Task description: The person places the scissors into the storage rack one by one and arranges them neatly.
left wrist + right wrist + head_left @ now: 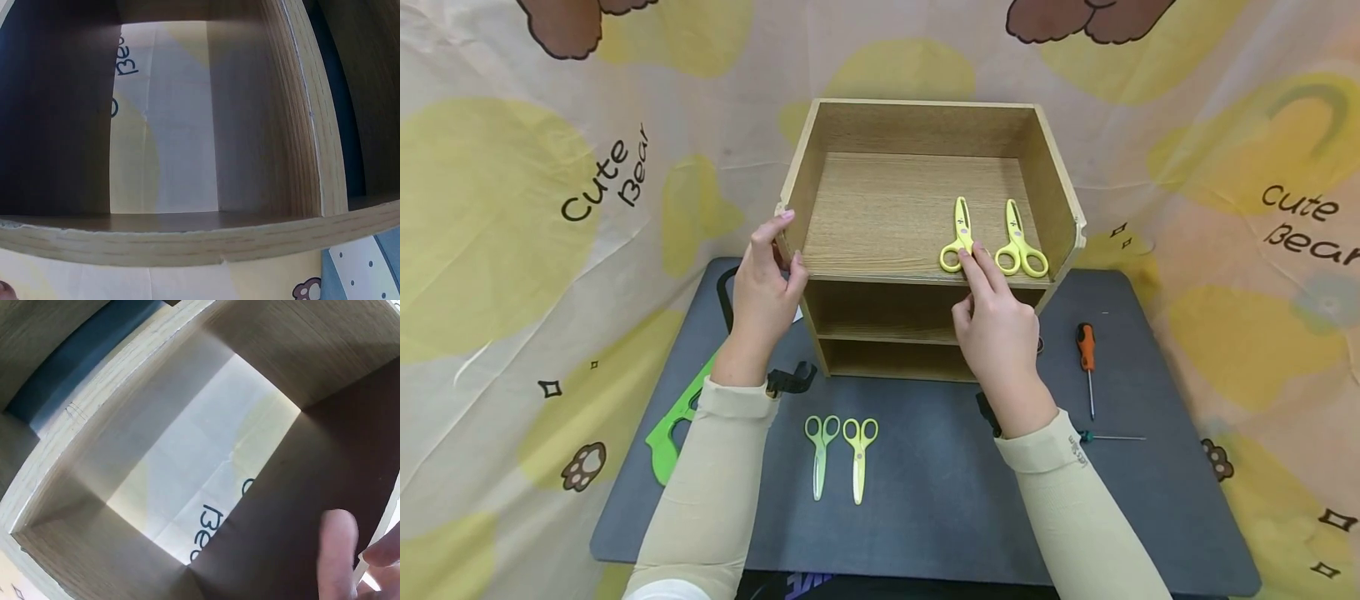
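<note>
A wooden shelf unit (880, 208) stands on the table, with an open-topped tray section above two compartments. My left hand (763, 287) grips the front end of its left side panel, between thumb and fingers. On the top board lie two pairs of yellow scissors, blades pointing back. My right hand (1000, 329) touches the left pair of scissors (957, 237) with straight fingertips at a handle loop, partly covering it. The other scissors (1015, 237) lie just right of those fingertips. In the right wrist view, my right thumb (337, 556) shows in front of a compartment, below the board's edge.
Pale green scissors (820, 458) and yellow scissors (859, 462) lie side by side on the dark table (925, 517). An orange-black screwdriver (1086, 358) and a teal-handled screwdriver (1108, 437) lie at right. A bright green handled tool (681, 412) is partly behind my left arm.
</note>
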`<state>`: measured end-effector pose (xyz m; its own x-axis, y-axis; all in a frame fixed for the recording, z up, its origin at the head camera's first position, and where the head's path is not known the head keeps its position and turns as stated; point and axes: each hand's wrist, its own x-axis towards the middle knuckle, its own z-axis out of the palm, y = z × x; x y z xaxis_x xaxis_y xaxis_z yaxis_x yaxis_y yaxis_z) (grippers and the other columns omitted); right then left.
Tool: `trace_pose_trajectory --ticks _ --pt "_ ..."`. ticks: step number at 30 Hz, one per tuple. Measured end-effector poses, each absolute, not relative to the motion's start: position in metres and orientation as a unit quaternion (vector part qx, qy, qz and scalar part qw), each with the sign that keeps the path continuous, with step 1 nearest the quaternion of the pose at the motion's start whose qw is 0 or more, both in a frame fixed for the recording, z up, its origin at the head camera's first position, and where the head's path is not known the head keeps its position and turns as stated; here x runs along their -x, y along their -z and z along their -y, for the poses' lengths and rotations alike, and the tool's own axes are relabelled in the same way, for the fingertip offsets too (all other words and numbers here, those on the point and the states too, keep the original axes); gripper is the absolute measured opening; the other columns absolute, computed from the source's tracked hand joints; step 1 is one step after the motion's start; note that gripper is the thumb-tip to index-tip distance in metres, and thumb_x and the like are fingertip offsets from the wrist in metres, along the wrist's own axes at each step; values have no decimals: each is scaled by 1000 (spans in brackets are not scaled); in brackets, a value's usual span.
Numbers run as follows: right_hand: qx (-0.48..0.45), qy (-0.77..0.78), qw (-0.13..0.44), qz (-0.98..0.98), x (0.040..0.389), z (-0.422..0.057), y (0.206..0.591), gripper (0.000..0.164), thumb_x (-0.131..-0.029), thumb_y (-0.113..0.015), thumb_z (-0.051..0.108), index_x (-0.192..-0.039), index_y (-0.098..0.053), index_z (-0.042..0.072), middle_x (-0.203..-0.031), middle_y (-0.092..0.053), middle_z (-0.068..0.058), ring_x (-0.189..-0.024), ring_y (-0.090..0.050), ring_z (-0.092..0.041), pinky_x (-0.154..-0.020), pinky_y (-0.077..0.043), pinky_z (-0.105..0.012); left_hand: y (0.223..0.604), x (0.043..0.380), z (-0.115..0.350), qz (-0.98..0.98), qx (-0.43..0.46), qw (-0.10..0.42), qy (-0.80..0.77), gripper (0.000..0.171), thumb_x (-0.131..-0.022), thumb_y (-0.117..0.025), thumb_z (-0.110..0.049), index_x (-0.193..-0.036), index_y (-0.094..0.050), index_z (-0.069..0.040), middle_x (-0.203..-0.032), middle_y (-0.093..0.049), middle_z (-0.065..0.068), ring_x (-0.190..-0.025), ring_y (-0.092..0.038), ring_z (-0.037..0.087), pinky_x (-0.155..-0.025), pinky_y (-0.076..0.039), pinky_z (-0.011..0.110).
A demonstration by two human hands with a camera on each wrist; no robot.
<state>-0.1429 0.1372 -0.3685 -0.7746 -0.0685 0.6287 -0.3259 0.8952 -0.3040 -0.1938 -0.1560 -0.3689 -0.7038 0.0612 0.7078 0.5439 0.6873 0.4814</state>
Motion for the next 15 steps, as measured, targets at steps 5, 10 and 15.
trace_pose_trajectory --ticks 5,10,15 --pt "-118 -249 401 873 137 -138 372 61 -89 -56 -9 -147 -58 11 -144 -63 -11 -45 -41 -22 -42 -34 -36 370 192 157 853 172 336 359 53 -100 -55 -8 -146 -34 -24 -110 -57 22 -79 -51 33 -63 -39 42" --pt "-153 -340 475 797 123 -125 390 35 -92 -55 -4 -125 -65 2 -113 -70 -16 -56 -60 -25 -46 -49 -40 370 191 157 853 175 331 362 55 -99 -56 -7 -146 -34 -26 -99 -53 20 -79 -50 32 -63 -39 41" --pt "-203 -426 344 812 124 -105 440 21 -96 -62 -2 -114 -71 3 -98 -68 -8 -64 -61 -16 -54 -53 -31 368 192 157 852 177 329 366 56 -100 -56 -7 -147 -33 -26 -109 -56 20 -81 -50 31 -64 -40 42"
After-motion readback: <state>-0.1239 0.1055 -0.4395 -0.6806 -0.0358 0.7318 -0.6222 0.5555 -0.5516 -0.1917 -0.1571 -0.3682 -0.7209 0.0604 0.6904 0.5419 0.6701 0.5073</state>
